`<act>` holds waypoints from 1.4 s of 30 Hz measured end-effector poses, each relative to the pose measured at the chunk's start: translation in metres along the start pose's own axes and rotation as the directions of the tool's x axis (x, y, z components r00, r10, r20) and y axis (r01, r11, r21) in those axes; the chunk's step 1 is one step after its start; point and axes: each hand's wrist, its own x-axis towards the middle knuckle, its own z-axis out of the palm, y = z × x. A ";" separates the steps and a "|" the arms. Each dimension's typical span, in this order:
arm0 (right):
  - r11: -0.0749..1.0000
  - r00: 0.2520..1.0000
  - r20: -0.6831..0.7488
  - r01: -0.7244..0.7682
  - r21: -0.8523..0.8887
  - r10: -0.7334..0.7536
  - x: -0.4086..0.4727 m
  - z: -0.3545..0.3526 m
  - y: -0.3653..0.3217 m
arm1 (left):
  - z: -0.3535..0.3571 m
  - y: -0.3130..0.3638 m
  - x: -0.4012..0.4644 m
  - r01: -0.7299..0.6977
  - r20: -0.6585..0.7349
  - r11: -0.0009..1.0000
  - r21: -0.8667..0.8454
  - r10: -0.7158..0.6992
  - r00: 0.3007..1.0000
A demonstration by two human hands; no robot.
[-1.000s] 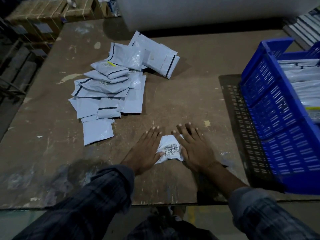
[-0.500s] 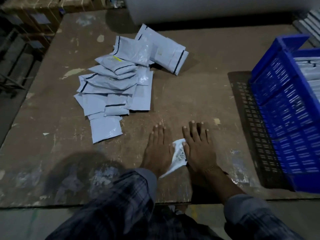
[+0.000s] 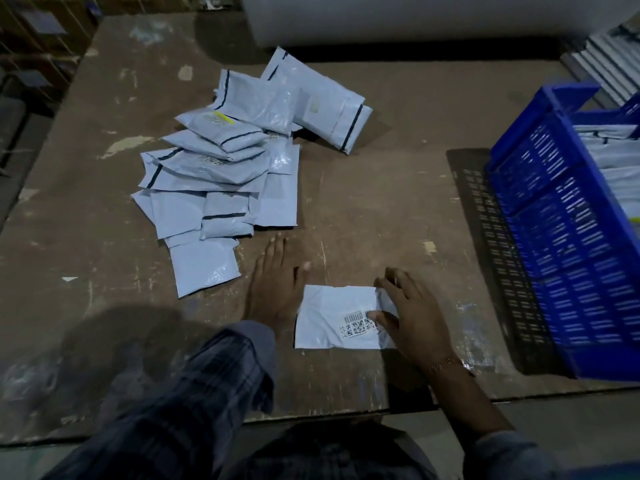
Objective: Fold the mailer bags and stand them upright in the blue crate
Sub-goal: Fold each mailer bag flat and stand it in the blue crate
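Note:
A folded white mailer bag point(image 3: 332, 317) with a barcode label lies flat near the table's front edge. My right hand point(image 3: 412, 317) pinches its right edge between thumb and fingers. My left hand point(image 3: 277, 285) rests flat on the table just left of the bag, thumb near its top left corner. A pile of several grey mailer bags point(image 3: 221, 174) lies further back on the left. The blue crate point(image 3: 568, 244) stands at the right edge of the table, with mailer bags point(image 3: 620, 161) upright inside it.
The worn brown table point(image 3: 381, 188) has its front edge close to me. A large white roll point(image 3: 415, 19) lies across the back. Stacked boxes point(image 3: 38, 43) stand beyond the left side, and a dark perforated shadow lies left of the crate.
The bag, squeezed between both flat hands before, now lies spread out and wider. My right hand has moved to its right edge and taken hold; my left hand slid off to the left.

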 end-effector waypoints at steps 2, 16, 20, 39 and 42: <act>0.997 0.999 -0.004 -0.041 0.064 0.041 0.001 -0.016 0.000 | -0.006 0.001 -0.005 0.020 -0.041 1.000 -0.023 -0.021 0.999; 0.812 0.938 0.072 -0.329 0.483 0.338 0.009 -0.119 0.030 | 0.004 0.061 0.007 0.149 -0.061 0.981 -0.122 -0.157 0.986; 0.833 0.958 -0.010 -0.243 0.496 0.286 0.007 -0.185 0.030 | 0.009 0.104 0.022 0.132 -0.019 0.982 -0.135 -0.136 0.991; 0.936 0.877 -0.414 -0.324 -0.133 0.245 -0.009 -0.402 0.226 | 0.047 0.283 0.066 0.349 0.441 0.930 -0.114 -0.267 0.857; 0.877 0.900 -0.254 -0.413 -0.244 0.353 0.004 -0.404 0.285 | 0.038 0.285 0.068 0.361 0.540 0.925 -0.121 -0.244 0.806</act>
